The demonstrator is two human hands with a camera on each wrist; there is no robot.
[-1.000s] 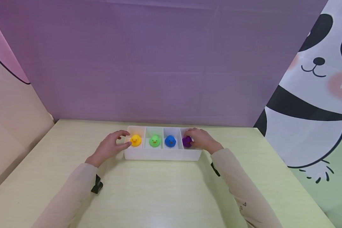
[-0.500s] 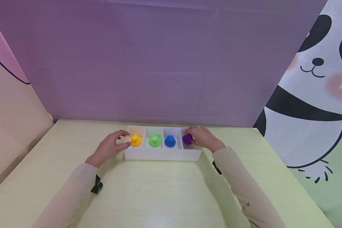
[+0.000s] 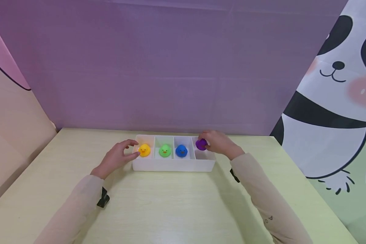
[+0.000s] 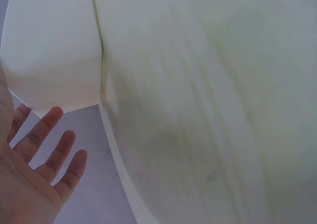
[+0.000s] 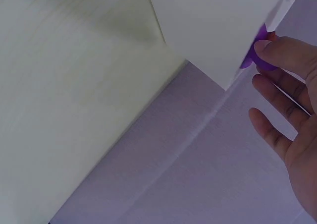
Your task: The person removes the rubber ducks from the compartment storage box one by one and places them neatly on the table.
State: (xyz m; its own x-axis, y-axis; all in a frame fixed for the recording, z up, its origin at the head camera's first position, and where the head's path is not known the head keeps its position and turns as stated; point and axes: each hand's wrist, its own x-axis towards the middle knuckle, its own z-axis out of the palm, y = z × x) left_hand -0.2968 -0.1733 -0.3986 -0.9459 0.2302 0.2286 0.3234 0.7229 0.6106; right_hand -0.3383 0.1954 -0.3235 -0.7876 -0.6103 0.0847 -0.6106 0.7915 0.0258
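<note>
A white box with several compartments in a row stands near the back of the table. From left to right it holds a yellow rubber duck, a green rubber duck and a blue rubber duck. Over the rightmost compartment my right hand pinches a purple rubber duck between thumb and fingers. The right wrist view shows this purple duck at the box's rim. My left hand is at the box's left end, thumb and index finger apart at its wall. Its fingers spread loosely in the left wrist view.
The pale wooden table extends in front of the box. A purple cloth backdrop hangs behind the table's back edge. A panda-print panel is on the right and a beige panel on the left.
My right hand has raised the purple rubber duck from low in its compartment, moving up and slightly back. My left hand and the other ducks stay where they were.
</note>
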